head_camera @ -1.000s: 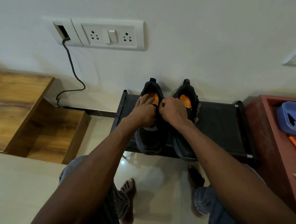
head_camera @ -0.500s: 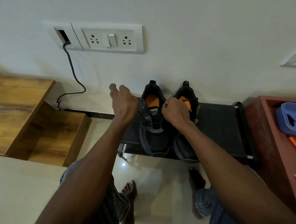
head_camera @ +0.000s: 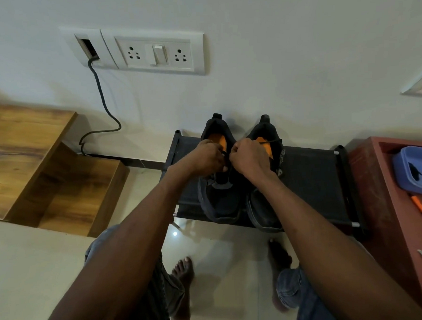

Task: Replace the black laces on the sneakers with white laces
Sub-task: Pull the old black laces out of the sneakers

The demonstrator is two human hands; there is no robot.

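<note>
Near the middle of the frame, two black sneakers with orange insoles stand side by side on a low black shoe rack (head_camera: 311, 176), heels toward the white wall. Both hands meet over the left sneaker (head_camera: 219, 198), above its tongue. The left hand (head_camera: 205, 159) has its fingers curled, pinching a black lace (head_camera: 225, 156) close to the eyelets. The right hand (head_camera: 247, 158) is also curled into a loose fist, and a thin strand of black lace runs from it across the opening of the right sneaker (head_camera: 266, 206). What exactly its fingertips grip is hidden. Toward the upper left, a socket panel (head_camera: 155, 52) sits on the wall with a dark cable (head_camera: 104, 101) hanging from it. At the right edge stands a red cabinet (head_camera: 378, 200) bearing a blue tray (head_camera: 415, 168)
</note>
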